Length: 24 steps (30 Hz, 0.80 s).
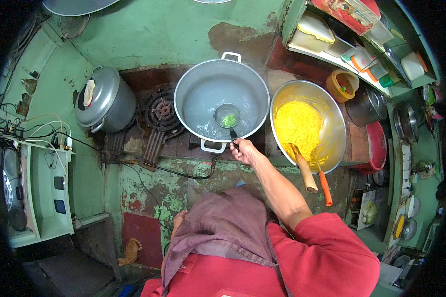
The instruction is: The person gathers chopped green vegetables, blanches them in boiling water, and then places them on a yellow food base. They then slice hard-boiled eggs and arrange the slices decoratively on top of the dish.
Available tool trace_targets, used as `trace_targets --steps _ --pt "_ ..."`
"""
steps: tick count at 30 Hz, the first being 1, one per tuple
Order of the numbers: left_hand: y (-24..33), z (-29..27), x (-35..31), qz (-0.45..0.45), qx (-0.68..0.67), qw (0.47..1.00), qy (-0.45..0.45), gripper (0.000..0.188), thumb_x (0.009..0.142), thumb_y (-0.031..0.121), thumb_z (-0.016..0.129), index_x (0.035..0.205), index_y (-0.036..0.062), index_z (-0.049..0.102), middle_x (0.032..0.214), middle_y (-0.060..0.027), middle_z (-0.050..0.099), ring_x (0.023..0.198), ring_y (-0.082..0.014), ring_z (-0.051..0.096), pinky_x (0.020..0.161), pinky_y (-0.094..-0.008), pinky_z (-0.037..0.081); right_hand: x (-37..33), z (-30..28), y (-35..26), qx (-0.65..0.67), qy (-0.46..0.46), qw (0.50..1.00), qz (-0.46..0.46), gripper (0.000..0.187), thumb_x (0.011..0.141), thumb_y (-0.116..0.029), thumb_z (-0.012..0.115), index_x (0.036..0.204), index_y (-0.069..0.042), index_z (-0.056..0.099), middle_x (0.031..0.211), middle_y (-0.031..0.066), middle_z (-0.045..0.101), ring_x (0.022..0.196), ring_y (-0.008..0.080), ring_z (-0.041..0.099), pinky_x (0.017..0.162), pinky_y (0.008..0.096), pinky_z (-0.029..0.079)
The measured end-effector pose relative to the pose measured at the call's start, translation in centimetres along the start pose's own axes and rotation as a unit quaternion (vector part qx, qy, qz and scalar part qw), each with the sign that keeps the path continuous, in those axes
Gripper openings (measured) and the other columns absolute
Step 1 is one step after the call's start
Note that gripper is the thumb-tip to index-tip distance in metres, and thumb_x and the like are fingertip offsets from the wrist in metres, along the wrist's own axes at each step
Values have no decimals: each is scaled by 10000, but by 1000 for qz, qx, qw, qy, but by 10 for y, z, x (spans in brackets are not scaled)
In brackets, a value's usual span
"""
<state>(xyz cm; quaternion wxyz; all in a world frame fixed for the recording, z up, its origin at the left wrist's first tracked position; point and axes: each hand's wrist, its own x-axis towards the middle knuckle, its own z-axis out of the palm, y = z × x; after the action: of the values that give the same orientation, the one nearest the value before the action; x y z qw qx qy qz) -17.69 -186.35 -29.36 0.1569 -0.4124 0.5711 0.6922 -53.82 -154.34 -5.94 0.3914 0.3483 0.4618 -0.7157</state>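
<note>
My right hand is closed around the black handle of a small round strainer. Chopped green pieces lie in the strainer, which is at the water in a large grey pot with white handles. My left hand shows only in part at the left edge of the brown apron; its fingers are too hidden to read. To the right of the pot stands a wide metal bowl with a yellow shredded mixture. A wooden-handled tool and an orange-handled tool lean out of it.
Left of the pot are a gas burner and a lidded metal pot. A brown tub, a dark pot and a red basin stand right. A black hose runs along the counter front. An orange cat is on the floor.
</note>
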Motion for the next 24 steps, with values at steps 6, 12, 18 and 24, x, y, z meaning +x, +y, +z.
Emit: trace_targets --steps 6,12,18,24 --pt "4 11 11 -101 -145 984 25 197 902 190 614 984 25 685 895 -47 672 861 -185 624 759 -327 493 -4 0 -2 12 -8 1000 1 178 949 -196 432 854 -71 515 689 3 519 474 75 392 391 211 280" --pt "10 24 20 -27 -87 996 9 187 875 177 633 984 32 676 892 -68 667 824 -211 631 730 -346 502 0 -1 -3 -11 9 1000 7 175 943 -217 416 843 -93 490 676 0 496 480 72 395 375 211 265" --pt "27 35 22 -51 -98 994 -21 124 866 132 617 919 38 678 846 -57 660 816 -186 625 695 -328 498 5 -4 -3 -13 -7 1000 12 209 949 -236 409 819 -94 492 647 -5 481 470 73 386 373 213 259" --pt "29 33 18 77 -190 965 -161 136 884 110 590 964 18 649 915 -62 668 794 -181 624 698 -321 516 2 -2 -4 -42 5 999 4 224 953 -252 406 800 -109 486 629 -17 468 450 69 363 367 217 251"
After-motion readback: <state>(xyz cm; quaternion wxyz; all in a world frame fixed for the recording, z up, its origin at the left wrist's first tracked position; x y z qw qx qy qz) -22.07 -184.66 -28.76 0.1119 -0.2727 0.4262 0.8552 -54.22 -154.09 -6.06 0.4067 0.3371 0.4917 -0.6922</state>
